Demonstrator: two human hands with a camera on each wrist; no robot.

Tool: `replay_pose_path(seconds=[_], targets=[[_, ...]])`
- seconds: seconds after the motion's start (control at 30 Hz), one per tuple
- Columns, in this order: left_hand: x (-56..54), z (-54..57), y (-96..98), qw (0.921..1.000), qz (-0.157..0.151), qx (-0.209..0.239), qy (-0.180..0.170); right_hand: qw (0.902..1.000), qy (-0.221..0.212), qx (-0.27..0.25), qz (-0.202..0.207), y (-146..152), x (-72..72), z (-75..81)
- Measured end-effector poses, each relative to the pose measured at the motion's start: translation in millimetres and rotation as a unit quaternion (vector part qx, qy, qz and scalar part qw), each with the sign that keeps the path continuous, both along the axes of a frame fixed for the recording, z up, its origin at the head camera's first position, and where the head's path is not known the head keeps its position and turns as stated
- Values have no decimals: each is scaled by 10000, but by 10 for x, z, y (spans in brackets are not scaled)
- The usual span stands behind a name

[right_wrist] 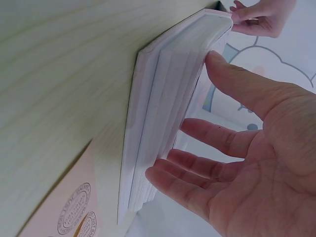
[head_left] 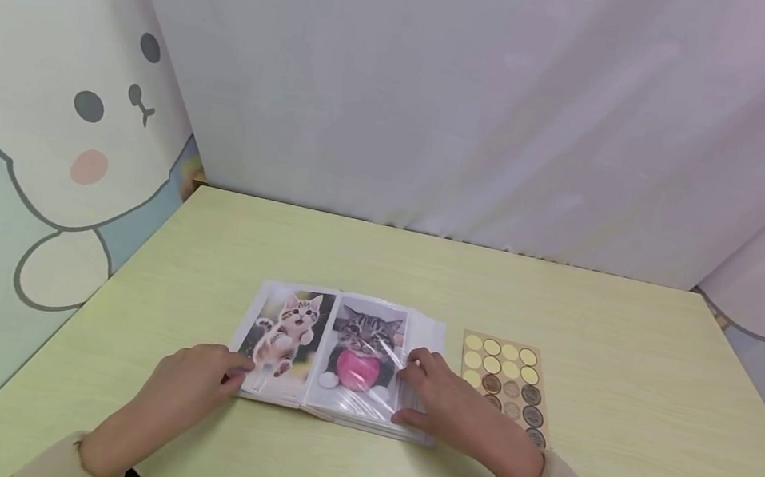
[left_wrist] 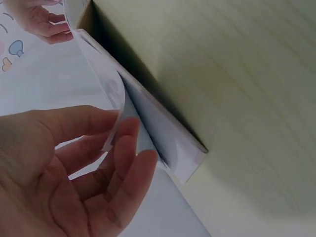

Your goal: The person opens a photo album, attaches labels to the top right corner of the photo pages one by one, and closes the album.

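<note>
A photo album (head_left: 427, 331) lies spread on the table. Its left page shows a kitten photo (head_left: 290, 331), its right page a tabby cat photo (head_left: 370, 330) with a pink ball. At the left page's lower outer corner is my left hand (head_left: 193, 379); in the left wrist view it pinches a curled page (left_wrist: 132, 116) between thumb and fingers, lifted off the cover (left_wrist: 177, 148). My right hand (head_left: 450, 409) touches the right page's outer edge with fingers extended. In the right wrist view, its fingertips meet the stacked page edges (right_wrist: 165, 94).
Right of the album lies a brown sheet of round stickers (head_left: 511, 352), partly behind my right forearm. The light wooden table (head_left: 625, 383) ends at a pale curtain (head_left: 442, 117) at the back. Cartoon-printed cloth (head_left: 28, 63) hangs at the left side.
</note>
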State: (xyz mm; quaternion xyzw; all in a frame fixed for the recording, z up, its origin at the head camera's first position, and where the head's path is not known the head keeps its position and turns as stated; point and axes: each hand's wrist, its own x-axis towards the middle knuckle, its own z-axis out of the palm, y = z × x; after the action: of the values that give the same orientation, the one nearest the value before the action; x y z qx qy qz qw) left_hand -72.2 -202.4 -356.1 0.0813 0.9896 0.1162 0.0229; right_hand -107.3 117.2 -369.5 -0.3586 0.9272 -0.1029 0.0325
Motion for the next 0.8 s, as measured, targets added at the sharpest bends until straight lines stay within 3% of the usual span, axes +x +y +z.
replay_pose_path(seconds=[0.2, 0.33, 0.47, 0.63, 0.8], targets=[[-19, -12, 8, 9997, -152, -174, -126, 10000, -19, 16, -13, 0, 0, 2], [-38, -5, 63, 9986, -332, -403, -8, 10000, -67, 0, -15, 2, -1, -2], [-54, -27, 222, 9935, -1003, -394, 357, 9999, -156, 15, -33, 0, 2, -7], [-72, -76, 511, 9775, -2000, 59, 661, 9999, -149, -6, -23, 4, 1, -6], [-132, -109, 723, 9676, -2360, -48, 901, 9999, -105, 15, 6, 5, -14, 4]])
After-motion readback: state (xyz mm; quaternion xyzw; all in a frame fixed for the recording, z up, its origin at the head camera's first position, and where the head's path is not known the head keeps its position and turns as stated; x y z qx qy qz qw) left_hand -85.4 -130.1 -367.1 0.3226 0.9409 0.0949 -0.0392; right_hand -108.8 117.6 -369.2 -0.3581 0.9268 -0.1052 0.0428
